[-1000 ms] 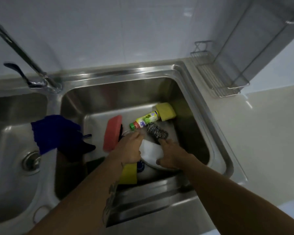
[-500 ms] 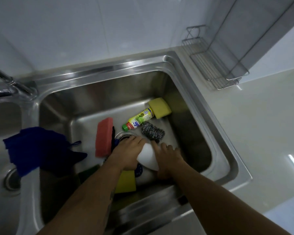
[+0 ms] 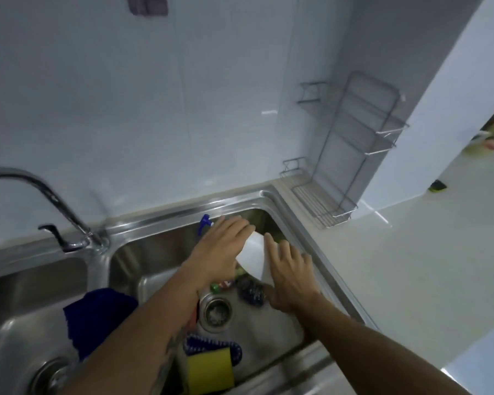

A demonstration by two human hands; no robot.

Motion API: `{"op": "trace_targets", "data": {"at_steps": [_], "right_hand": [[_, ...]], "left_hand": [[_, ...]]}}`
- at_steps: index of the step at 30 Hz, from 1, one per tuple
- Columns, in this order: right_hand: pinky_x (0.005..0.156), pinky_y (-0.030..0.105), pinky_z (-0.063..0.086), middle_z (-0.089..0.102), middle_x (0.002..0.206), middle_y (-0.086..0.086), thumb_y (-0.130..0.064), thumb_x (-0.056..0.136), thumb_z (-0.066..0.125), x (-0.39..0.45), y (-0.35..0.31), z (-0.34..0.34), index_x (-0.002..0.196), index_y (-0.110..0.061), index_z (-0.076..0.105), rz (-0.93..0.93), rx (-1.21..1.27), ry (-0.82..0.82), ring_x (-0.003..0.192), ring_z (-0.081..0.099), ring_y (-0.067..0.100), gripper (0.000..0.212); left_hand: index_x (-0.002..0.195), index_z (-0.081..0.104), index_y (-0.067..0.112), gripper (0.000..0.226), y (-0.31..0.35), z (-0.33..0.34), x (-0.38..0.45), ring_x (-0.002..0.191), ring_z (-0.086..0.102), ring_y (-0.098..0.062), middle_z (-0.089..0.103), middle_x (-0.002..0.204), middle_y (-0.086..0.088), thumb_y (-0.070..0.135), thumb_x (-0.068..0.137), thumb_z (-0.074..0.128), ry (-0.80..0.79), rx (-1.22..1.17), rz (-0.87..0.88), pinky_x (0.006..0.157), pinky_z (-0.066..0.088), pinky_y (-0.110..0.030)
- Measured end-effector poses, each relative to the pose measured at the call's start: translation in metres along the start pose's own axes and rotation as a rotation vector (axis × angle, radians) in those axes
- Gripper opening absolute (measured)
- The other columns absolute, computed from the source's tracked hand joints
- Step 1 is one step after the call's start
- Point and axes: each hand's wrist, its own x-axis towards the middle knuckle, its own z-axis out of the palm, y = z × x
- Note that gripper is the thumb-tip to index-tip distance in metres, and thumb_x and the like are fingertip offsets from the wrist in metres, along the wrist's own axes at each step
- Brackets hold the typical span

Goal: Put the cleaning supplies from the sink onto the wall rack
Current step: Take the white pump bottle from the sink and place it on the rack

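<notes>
A white spray bottle point(image 3: 253, 256) with a blue trigger head point(image 3: 205, 222) is held above the right sink basin point(image 3: 285, 334). My left hand point(image 3: 220, 249) grips its upper part and my right hand point(image 3: 290, 276) presses on its right side. Below them lie a steel wool pad point(image 3: 251, 292) and a small green-capped bottle point(image 3: 221, 285), mostly hidden. A yellow sponge point(image 3: 210, 372) and a blue brush point(image 3: 211, 344) lie at the basin's near end. The wire wall rack point(image 3: 354, 155) stands at the right, its shelves bare.
A blue cloth point(image 3: 97, 317) hangs over the divider between the two basins. The faucet point(image 3: 54, 203) rises at the left behind the sink. The drain point(image 3: 215, 312) sits mid-basin. A pale counter point(image 3: 397, 280) runs to the right of the sink.
Both hands have lifted the white spray bottle up out of the basin toward the back right. The view has tilted up, bringing the whole wall rack in.
</notes>
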Motion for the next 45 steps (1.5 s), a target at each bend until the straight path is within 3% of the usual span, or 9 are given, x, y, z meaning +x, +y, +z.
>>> {"op": "trace_targets", "data": {"at_steps": [4, 8, 12, 16, 20, 27, 37, 40, 45], "right_hand": [[0.096, 0.051, 0.043, 0.04, 0.133, 0.011, -0.057, 0.069, 0.066, 0.026, 0.014, -0.067, 0.15, -0.022, -0.007, 0.065, 0.082, 0.192, 0.117, 0.046, 0.033, 0.114], [0.099, 0.049, 0.045, 0.035, 0.137, 0.006, -0.062, 0.072, 0.067, 0.051, 0.037, -0.133, 0.151, -0.026, -0.007, 0.112, 0.24, 0.39, 0.121, 0.043, 0.026, 0.114], [0.088, 0.045, 0.054, 0.038, 0.131, 0.004, -0.061, 0.072, 0.07, 0.07, 0.063, -0.189, 0.149, -0.027, -0.005, 0.114, 0.312, 0.575, 0.112, 0.048, 0.023, 0.112], [0.082, 0.041, 0.056, 0.041, 0.128, 0.008, -0.06, 0.077, 0.066, 0.086, 0.093, -0.225, 0.149, -0.022, 0.0, 0.093, 0.31, 0.699, 0.107, 0.051, 0.026, 0.105], [0.081, 0.042, 0.057, 0.043, 0.127, 0.01, -0.057, 0.076, 0.067, 0.103, 0.123, -0.237, 0.149, -0.021, 0.001, 0.084, 0.331, 0.728, 0.106, 0.053, 0.028, 0.105], [0.092, 0.041, 0.049, 0.045, 0.132, 0.011, -0.042, 0.082, 0.063, 0.124, 0.178, -0.237, 0.151, -0.015, 0.008, 0.019, 0.389, 0.723, 0.112, 0.051, 0.028, 0.092], [0.092, 0.047, 0.051, 0.042, 0.138, 0.011, -0.025, 0.084, 0.04, 0.153, 0.228, -0.218, 0.151, -0.017, 0.02, -0.1, 0.611, 0.392, 0.118, 0.049, 0.032, 0.071], [0.108, 0.049, 0.04, 0.032, 0.148, 0.01, -0.025, 0.083, 0.039, 0.171, 0.237, -0.219, 0.155, -0.017, 0.012, -0.104, 0.686, 0.17, 0.132, 0.039, 0.035, 0.078], [0.121, 0.043, 0.019, 0.006, 0.164, 0.01, -0.026, 0.085, 0.04, 0.198, 0.243, -0.226, 0.158, -0.018, 0.003, -0.114, 0.771, -0.012, 0.15, 0.013, 0.029, 0.082]], "left_hand": [[0.147, 0.029, 0.016, 0.086, 0.01, -0.074, 0.032, 0.147, 0.017, -0.028, 0.023, 0.158, -0.008, 0.01, 0.07, 0.067, 0.198, 0.09, -0.053, 0.121, 0.006, -0.043], [0.15, 0.023, 0.025, 0.086, 0.033, -0.128, 0.057, 0.142, 0.027, -0.031, 0.017, 0.159, -0.011, 0.027, 0.076, 0.069, 0.46, 0.007, -0.196, 0.114, 0.031, -0.044], [0.148, 0.018, 0.04, 0.076, 0.065, -0.167, 0.093, 0.139, 0.029, -0.023, 0.011, 0.155, 0.002, 0.023, 0.087, 0.06, 0.683, -0.379, -0.302, 0.11, 0.04, -0.039], [0.145, 0.01, 0.052, 0.079, 0.095, -0.197, 0.143, 0.13, 0.044, -0.018, 0.033, 0.15, 0.005, 0.017, 0.093, 0.057, 0.697, -0.873, -0.339, 0.102, 0.047, -0.036], [0.151, 0.004, 0.041, 0.083, 0.114, -0.217, 0.191, 0.108, 0.053, -0.014, 0.05, 0.129, 0.008, 0.018, 0.092, 0.058, 0.703, -1.138, -0.496, 0.089, 0.053, -0.036], [0.123, 0.055, 0.028, 0.049, 0.111, -0.232, 0.259, 0.103, 0.063, -0.02, 0.065, 0.116, 0.002, 0.013, 0.077, 0.063, 0.61, -1.16, -0.534, 0.087, 0.058, -0.046], [0.123, 0.054, 0.029, 0.048, 0.1, -0.213, 0.327, 0.102, 0.06, -0.018, 0.064, 0.118, 0.002, 0.01, 0.08, 0.062, 0.513, -0.926, -0.56, 0.09, 0.052, -0.035], [0.129, 0.052, 0.025, 0.046, 0.093, -0.205, 0.344, 0.102, 0.058, -0.018, 0.062, 0.121, 0.002, 0.01, 0.085, 0.06, 0.454, -0.833, -0.57, 0.088, 0.048, -0.031], [0.15, 0.027, 0.027, 0.06, 0.077, -0.197, 0.365, 0.128, 0.049, -0.02, 0.044, 0.149, 0.001, 0.016, 0.093, 0.043, 0.394, -0.71, -0.603, 0.111, 0.039, -0.036]]}}
